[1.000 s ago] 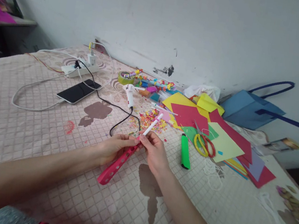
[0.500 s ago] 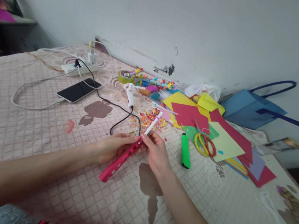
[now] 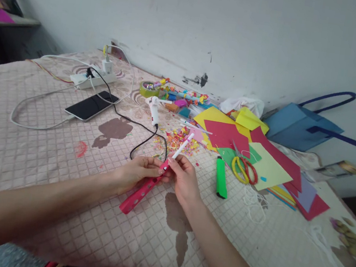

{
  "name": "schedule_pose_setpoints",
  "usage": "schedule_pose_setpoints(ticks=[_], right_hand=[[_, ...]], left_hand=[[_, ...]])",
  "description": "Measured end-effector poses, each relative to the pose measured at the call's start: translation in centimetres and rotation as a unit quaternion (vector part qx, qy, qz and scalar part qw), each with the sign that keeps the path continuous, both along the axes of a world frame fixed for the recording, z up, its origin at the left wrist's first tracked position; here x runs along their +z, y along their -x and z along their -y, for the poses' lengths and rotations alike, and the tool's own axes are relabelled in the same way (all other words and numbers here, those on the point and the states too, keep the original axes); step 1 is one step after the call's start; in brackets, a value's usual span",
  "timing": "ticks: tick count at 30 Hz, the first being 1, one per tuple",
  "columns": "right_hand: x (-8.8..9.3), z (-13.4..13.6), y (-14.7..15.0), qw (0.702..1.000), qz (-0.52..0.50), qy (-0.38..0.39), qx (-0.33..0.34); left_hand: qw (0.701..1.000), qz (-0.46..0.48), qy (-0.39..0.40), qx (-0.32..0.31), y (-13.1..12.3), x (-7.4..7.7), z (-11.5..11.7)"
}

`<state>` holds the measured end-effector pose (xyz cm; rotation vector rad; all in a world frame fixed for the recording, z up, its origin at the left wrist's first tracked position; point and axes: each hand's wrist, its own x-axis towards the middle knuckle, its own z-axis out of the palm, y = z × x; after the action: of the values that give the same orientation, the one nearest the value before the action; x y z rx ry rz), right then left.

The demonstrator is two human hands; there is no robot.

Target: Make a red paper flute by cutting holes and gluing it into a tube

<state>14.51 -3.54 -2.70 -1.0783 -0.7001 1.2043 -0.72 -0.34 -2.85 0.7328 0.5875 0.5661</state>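
My left hand is closed around the middle of a long red paper piece with pale spots along it, tilted with its wide end toward me. From its upper end sticks a white pen-like stick with a pink band near the tip. My right hand pinches the spot where stick and red paper meet; its fingertips partly cover the join. Just beyond my hands lies a heap of small coloured paper scraps. A white glue gun stands behind, its black cord running close to my left hand.
To the right lie a green box cutter, yellow-and-red-handled scissors, white string and coloured paper sheets. A blue bag leans by the wall. On the left are a phone and a power strip.
The red paper piece has turned slightly about its length, and my left fingers have shifted on it. My right hand keeps its pinch at the join. The view has shifted a little.
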Motion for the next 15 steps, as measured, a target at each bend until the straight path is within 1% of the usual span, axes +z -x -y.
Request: schedule_pose_setpoints(ticks=[5,15], right_hand=[[-0.03,0.08,0.14,1.0,0.002,-0.003,-0.007],[-0.26,0.05,0.09,1.0,0.003,0.002,-0.001]], left_hand=[[1.0,-0.008,0.0,0.002,-0.06,0.22,-0.05],[0.999,-0.029,-0.019,0.011,-0.5,0.03,-0.04]])
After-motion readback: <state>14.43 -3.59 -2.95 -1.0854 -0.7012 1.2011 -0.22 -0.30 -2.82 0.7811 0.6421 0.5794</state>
